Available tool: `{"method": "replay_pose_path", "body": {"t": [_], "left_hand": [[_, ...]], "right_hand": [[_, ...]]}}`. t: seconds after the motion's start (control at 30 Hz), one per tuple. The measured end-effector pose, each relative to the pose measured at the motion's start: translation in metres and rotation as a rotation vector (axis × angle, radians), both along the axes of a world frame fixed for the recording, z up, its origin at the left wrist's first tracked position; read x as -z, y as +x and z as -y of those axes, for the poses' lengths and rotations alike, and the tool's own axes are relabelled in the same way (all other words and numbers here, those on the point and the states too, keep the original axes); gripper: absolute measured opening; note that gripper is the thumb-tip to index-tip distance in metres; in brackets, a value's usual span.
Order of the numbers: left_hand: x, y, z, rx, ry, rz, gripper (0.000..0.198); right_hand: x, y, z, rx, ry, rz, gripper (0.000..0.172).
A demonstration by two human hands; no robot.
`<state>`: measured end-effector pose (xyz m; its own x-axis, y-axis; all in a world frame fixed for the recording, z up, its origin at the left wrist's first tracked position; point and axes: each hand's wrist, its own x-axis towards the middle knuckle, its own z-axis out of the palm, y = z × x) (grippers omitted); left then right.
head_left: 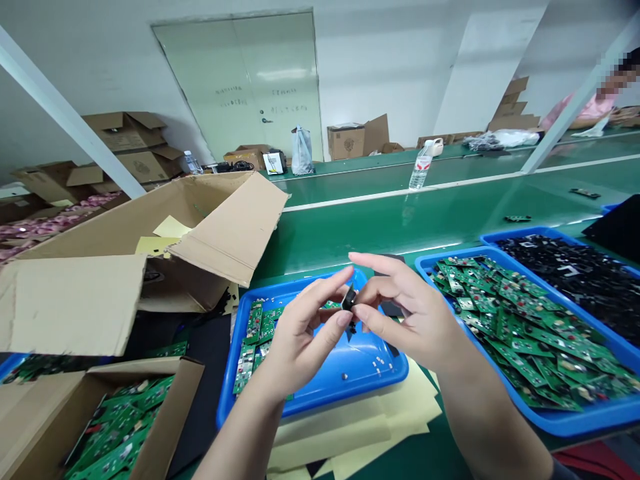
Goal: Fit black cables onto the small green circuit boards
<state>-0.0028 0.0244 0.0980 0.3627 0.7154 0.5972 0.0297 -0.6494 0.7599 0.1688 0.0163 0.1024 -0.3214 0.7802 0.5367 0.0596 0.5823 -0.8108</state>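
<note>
Above the blue tray (345,393), my left hand (303,330) pinches a small circuit board (350,303), turned nearly edge-on to the camera. A black part shows on the board. My right hand (410,310) meets it from the other side, thumb and bent fingers closed on it, with the index finger raised. The fingers hide much of the board. Inside the tray, green circuit boards (255,333) lie along the left side, and several small pale pieces (383,365) lie at the lower right.
At right, a blue tray (555,427) holds piled circuit boards; behind it, another tray (530,232) holds black parts. On the left are an open carton (230,230) and a smaller box of boards (187,393). A bottle (421,167) stands behind. A person (583,110) is at far right.
</note>
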Motion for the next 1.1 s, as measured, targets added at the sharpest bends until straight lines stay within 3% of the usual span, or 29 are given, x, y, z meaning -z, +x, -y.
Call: {"method": "replay_pose_path", "body": {"t": [0.3, 0.53, 0.73, 0.83, 0.93, 1.1], "left_hand": [[-0.003, 0.004, 0.003, -0.161, 0.137, -0.134, 0.031], [-0.003, 0.004, 0.000, -0.265, 0.259, -0.238, 0.018], [-0.003, 0.005, 0.000, -0.272, 0.332, -0.236, 0.014], [-0.001, 0.006, 0.001, -0.299, 0.289, -0.171, 0.024], [0.002, 0.005, 0.001, -0.263, 0.081, -0.012, 0.027], [0.001, 0.003, 0.000, -0.186, -0.267, 0.216, 0.022]], "right_hand": [[-0.001, -0.004, 0.000, 0.200, 0.361, 0.241, 0.053], [0.003, -0.007, -0.004, 0.291, 0.539, 0.371, 0.049], [0.007, -0.007, -0.012, 0.329, 0.647, 0.427, 0.048], [0.004, -0.001, -0.014, 0.361, 0.544, 0.364, 0.048], [-0.003, 0.009, -0.010, 0.278, 0.281, 0.278, 0.043], [-0.013, 0.024, -0.005, 0.055, -0.108, 0.515, 0.025]]}}
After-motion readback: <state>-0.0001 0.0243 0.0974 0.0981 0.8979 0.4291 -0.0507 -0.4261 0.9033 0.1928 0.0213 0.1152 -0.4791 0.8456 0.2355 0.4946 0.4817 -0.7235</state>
